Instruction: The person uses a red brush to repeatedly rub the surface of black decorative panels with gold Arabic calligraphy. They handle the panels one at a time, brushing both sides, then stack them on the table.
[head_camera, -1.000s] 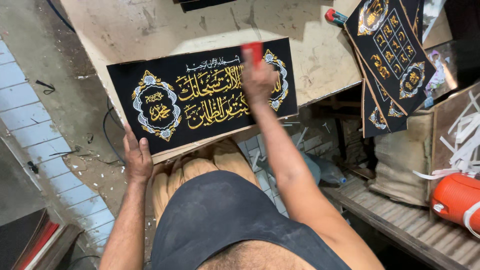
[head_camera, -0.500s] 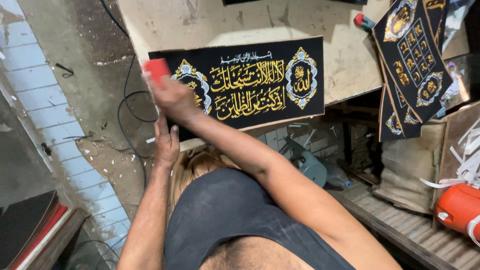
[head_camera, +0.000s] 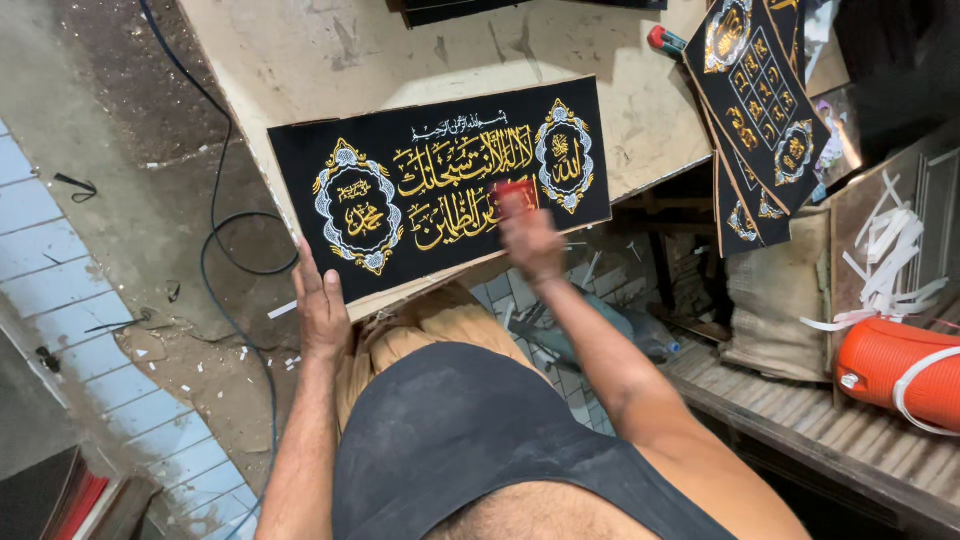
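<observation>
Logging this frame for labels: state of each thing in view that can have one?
black embroidered panel: flat on the table, near edge overhanging
left hand: open, palm against the panel's near edge
right hand: closed on the red block
red block: pressed on the panel's face
stack of black panels: tilted over the table's right edge
orange cooler: lying on its side
black cable: loose on the floor

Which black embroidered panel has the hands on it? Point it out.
The long panel flat on the table: left hand at its edge, right hand rubbing a red block. The others lean aside, untouched.
</observation>
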